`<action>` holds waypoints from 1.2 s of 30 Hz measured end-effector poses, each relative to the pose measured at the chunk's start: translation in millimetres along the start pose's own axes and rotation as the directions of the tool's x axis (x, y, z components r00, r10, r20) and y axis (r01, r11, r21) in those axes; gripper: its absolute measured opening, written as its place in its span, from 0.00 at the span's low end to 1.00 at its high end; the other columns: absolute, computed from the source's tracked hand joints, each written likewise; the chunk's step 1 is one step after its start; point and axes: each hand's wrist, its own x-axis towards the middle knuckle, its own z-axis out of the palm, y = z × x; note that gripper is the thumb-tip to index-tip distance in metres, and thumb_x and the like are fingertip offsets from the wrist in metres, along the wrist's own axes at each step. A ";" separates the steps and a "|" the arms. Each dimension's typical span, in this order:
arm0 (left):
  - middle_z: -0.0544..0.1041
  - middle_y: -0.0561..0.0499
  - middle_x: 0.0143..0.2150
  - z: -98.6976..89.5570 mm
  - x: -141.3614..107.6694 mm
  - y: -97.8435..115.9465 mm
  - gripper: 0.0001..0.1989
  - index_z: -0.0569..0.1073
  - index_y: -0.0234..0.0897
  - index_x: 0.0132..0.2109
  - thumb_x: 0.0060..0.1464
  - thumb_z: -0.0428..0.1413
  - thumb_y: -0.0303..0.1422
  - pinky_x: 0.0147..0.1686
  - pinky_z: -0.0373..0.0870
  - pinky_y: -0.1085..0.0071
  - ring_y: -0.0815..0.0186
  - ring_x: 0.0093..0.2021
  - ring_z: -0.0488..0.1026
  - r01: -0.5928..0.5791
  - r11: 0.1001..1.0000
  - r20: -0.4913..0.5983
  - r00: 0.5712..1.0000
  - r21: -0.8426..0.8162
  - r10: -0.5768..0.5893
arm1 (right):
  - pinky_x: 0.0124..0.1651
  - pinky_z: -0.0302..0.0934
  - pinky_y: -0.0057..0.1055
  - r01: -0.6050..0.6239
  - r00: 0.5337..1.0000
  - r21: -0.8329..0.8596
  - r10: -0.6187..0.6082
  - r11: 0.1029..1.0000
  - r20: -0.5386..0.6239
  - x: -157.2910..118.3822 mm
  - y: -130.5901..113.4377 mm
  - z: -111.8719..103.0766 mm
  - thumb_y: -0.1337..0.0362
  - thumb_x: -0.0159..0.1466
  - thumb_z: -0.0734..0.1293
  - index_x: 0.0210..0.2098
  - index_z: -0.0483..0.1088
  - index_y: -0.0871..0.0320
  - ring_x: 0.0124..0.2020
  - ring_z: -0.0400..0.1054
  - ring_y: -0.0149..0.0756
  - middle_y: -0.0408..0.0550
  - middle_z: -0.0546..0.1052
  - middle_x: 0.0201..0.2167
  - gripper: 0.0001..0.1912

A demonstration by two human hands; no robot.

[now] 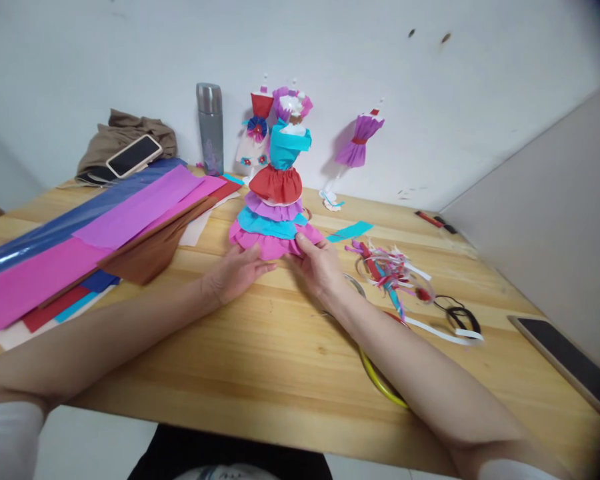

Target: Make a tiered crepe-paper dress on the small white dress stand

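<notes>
Dark-clothed lap (180,453) occupied bottom centre of frame. Frame centre: mannequin (295,129) stood upright, turquoise bodice (285,150) and tiered skirt (275,212) in place; both appeared near complete, any remainder not evident. Right hand (323,270) pinched hem (270,251); left hand (235,273) lay at hem, grip unclear.

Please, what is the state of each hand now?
Left hand: at the pink hem; grip cannot be told.
Right hand: closed, holding the pink hem.

Room btwn forearms (125,337); mannequin (277,185) blocks fwd, scraps (391,268) R.
</notes>
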 end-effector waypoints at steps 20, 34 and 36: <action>0.81 0.51 0.43 13.0 6.4 5.5 0.14 0.77 0.41 0.46 0.51 0.66 0.27 0.50 0.74 0.57 0.58 0.44 0.79 -0.052 0.996 -0.139 0.988 0.066 0.061 | 0.32 0.55 0.32 0.582 0.674 -0.653 -0.736 0.485 0.055 -11.1 -24.5 -3.0 0.61 0.59 0.71 0.31 0.65 0.52 0.25 0.57 0.33 0.38 0.62 0.23 0.09; 0.81 0.49 0.44 5.0 16.5 -3.8 0.09 0.78 0.41 0.43 0.53 0.65 0.33 0.47 0.78 0.63 0.57 0.49 0.78 -0.091 0.986 -0.100 0.989 0.141 0.106 | 0.42 0.52 0.39 0.592 0.487 -0.668 -0.461 -0.450 0.742 -10.4 -37.3 6.7 0.66 0.69 0.62 0.41 0.75 0.54 0.42 0.66 0.44 0.51 0.75 0.38 0.09; 0.80 0.48 0.44 3.0 17.1 -3.3 0.09 0.78 0.41 0.43 0.53 0.65 0.33 0.47 0.78 0.63 0.57 0.49 0.78 -0.084 0.981 -0.089 0.991 0.173 0.100 | 0.42 0.51 0.39 0.589 0.478 -0.652 -0.446 -0.477 0.757 -7.6 -39.4 8.4 0.66 0.69 0.62 0.39 0.75 0.54 0.42 0.66 0.44 0.51 0.76 0.38 0.09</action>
